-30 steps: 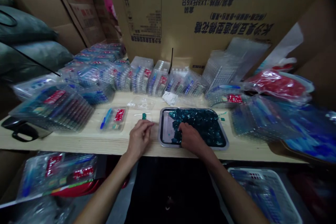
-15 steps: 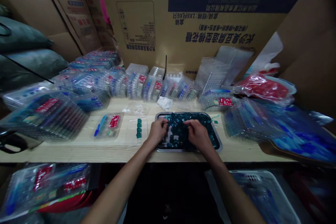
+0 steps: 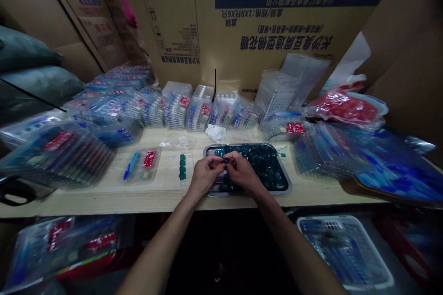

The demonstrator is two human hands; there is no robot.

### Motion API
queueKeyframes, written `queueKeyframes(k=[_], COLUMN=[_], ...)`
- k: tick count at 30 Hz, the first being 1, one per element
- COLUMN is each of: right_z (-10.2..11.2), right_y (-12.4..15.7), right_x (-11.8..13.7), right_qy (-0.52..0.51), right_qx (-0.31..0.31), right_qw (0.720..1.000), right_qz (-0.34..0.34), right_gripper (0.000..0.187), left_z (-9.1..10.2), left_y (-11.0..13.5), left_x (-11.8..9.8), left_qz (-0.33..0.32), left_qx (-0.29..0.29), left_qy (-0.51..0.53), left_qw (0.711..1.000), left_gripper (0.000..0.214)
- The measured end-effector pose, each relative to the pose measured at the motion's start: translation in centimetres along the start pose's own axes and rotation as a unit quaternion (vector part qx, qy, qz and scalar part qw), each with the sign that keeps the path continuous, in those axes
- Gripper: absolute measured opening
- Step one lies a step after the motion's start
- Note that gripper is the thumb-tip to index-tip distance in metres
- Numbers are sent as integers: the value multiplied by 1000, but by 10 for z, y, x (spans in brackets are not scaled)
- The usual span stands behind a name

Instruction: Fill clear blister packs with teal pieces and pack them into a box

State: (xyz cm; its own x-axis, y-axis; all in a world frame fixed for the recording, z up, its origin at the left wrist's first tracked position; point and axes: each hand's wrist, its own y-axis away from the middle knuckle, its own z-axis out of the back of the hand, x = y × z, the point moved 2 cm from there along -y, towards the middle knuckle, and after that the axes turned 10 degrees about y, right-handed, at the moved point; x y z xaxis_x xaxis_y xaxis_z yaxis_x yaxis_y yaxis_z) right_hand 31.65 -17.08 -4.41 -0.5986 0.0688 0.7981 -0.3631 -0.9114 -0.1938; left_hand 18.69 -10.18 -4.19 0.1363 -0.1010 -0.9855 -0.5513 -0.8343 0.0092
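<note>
Over the left part of a metal tray point(image 3: 290, 185), my left hand point(image 3: 205, 174) and my right hand point(image 3: 242, 173) meet fingertip to fingertip. Both are closed on a small dark green piece point(image 3: 225, 161), pinched between them and partly covered by the fingers. Many similar shiny dark green pieces point(image 3: 268, 166) fill the tray, and its floor shows in places near my left hand. Just left of the tray, a short column of several green cubes point(image 3: 182, 167) sits on or in a clear plastic tray whose outline is faint.
A clear pack point(image 3: 141, 166) with a blue tube and red packet lies further left. Stacked packs point(image 3: 65, 154) stand at left, with more along the back and right point(image 3: 325, 150). Crumpled white tissue point(image 3: 216, 132) lies behind the tray. A large carton point(image 3: 277, 64) rises behind; a white basket point(image 3: 346, 249) stands below right.
My hands were apart over the tray; now they have come together at its left side, the right hand moving left. A dark green piece now shows between the fingertips.
</note>
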Motion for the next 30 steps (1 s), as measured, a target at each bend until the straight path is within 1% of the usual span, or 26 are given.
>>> queueKeyframes(k=[2, 3, 5, 8, 10, 13, 16, 19, 21, 22, 24, 26, 27, 29, 30], right_z=[1, 2, 3, 4, 4, 0, -3, 4, 12, 16, 23, 29, 32, 37, 40], right_y=[1, 1, 1, 0, 0, 1, 3, 4, 4, 3, 3, 5, 7, 14, 17], right_x=[1, 2, 3, 0, -5, -11, -10, -2, 5, 9, 18, 26, 30, 29, 22], right_qy=[21, 32, 47, 57, 53, 14, -6, 28, 32, 5, -96, -212, -257, -303, -300], right_qx=[4, 3, 3, 3, 2, 11, 13, 15, 47, 76, 144, 200, 222, 249, 245], right_qw=[1000, 999, 999, 998, 999, 1000, 1000, 999, 998, 997, 985, 956, 940, 919, 921], right_qz=[6, 11, 16, 5, -10, -20, -11, -2, 4, 4, -6, -15, -19, -28, -36], right_gripper=[30, 31, 30, 24, 23, 21, 17, 14, 10, 10, 14, 21, 23, 27, 28], left_z=[-3, -4, -7, -8, -8, -10, -10, -7, -5, -5, -4, -4, -5, -6, -6], left_y=[3, 4, 4, 0, -2, -1, 0, 1, 2, 2, 3, 5, 7, 13, 15], left_x=[0, -1, 0, 3, 4, 2, -5, -11, -13, -14, -15, -17, -18, -22, -23], left_qz=[-48, -64, -68, -33, 5, 61, 74, 105, 142, 160, 197, 225, 234, 234, 229], left_qx=[1, -1, -9, -37, -39, -7, 6, 8, 33, 51, 89, 117, 127, 138, 138], left_qy=[-90, -112, -110, -48, 6, 80, 118, 126, 131, 146, 204, 290, 334, 400, 414], left_qw=[995, 992, 992, 998, 999, 995, 990, 987, 981, 975, 955, 923, 904, 876, 870], left_gripper=[25, 25, 25, 18, 15, 18, 30, 38, 37, 35, 31, 28, 27, 28, 30])
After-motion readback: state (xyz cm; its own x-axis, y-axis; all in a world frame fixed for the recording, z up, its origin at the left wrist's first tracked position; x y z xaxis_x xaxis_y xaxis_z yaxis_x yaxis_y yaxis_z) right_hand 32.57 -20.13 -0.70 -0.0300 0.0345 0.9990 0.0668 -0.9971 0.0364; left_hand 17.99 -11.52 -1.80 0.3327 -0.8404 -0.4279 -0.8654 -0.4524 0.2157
